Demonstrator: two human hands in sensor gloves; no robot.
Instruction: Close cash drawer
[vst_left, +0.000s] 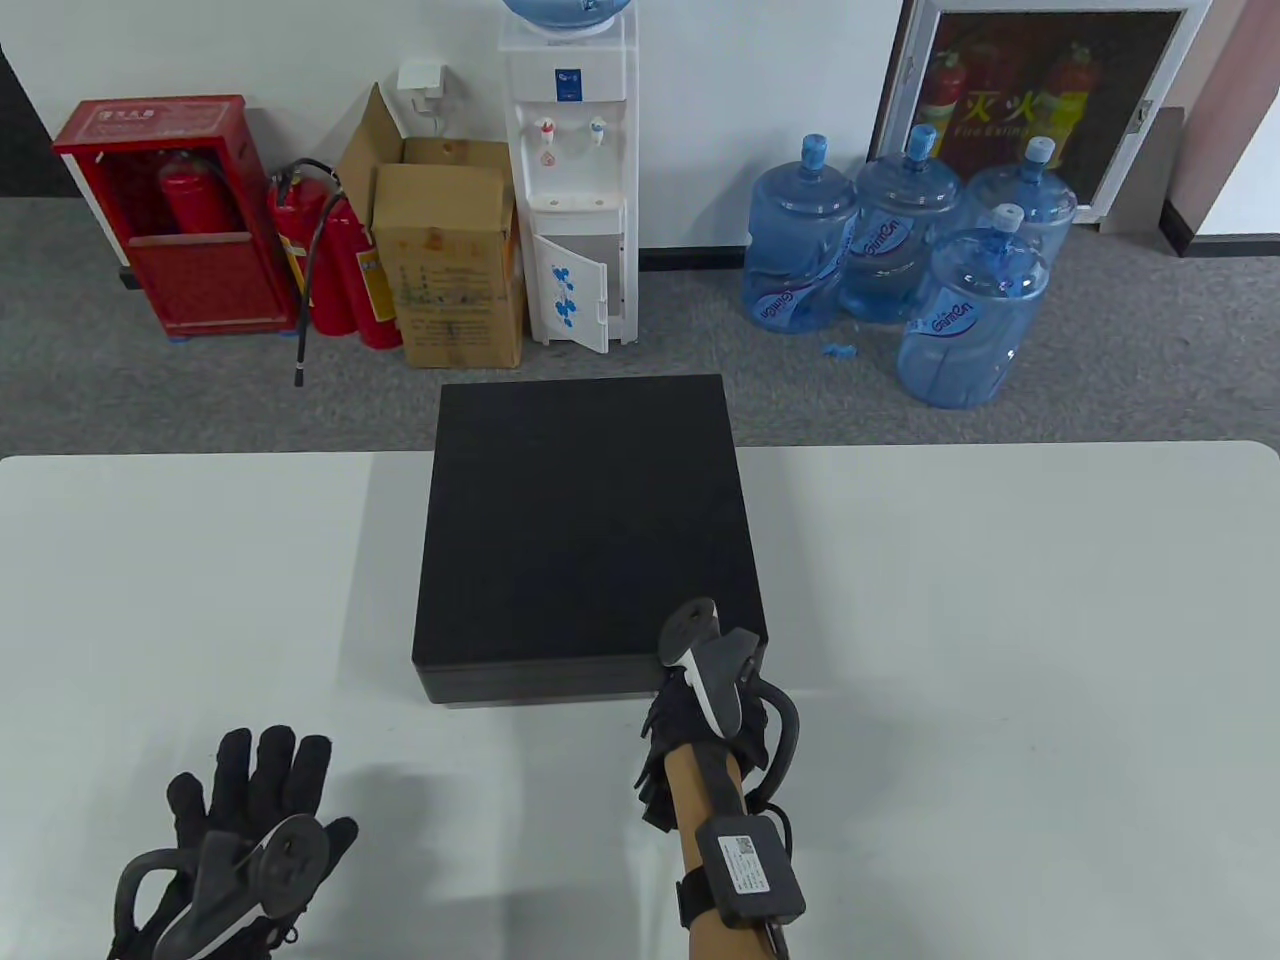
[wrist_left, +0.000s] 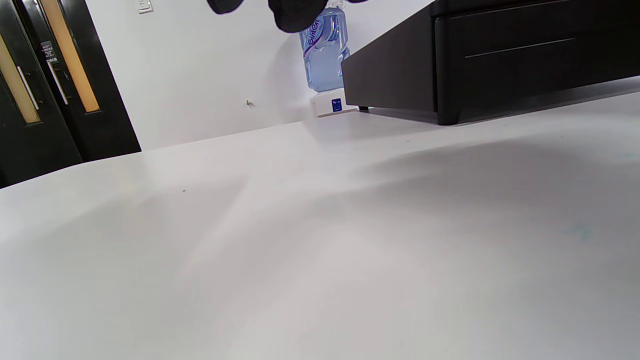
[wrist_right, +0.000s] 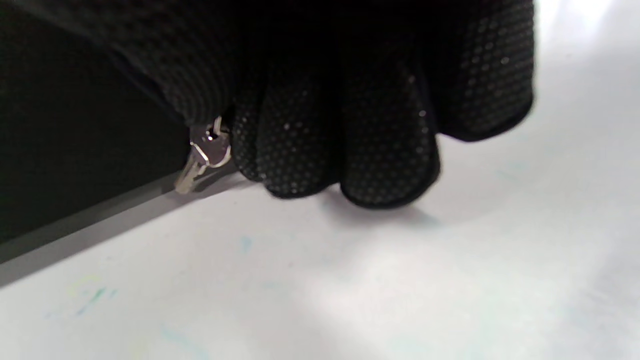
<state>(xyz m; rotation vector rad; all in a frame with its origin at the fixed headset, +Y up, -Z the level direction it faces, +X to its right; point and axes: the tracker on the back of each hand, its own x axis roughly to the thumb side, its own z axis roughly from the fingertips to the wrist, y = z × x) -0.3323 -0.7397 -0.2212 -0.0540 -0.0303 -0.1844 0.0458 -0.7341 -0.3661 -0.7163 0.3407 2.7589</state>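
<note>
— Where is the cash drawer (vst_left: 590, 530) now?

— It is a flat black box in the middle of the white table (vst_left: 1000, 600), with the back edge over the far side of the table. In the left wrist view its front panel (wrist_left: 530, 55) sits flush with the case.

— And the right hand (vst_left: 700, 705)?

— It is at the front of the drawer, near the right corner. In the right wrist view the fingers (wrist_right: 390, 150) are curled together, and a small silver key (wrist_right: 202, 160) hangs just beside them at the drawer front. If they pinch the key, I cannot tell.

— The left hand (vst_left: 245, 830)?

— It is over the table, near the front left, well apart from the drawer. The fingers are stretched out and a little spread, and they hold nothing.
</note>
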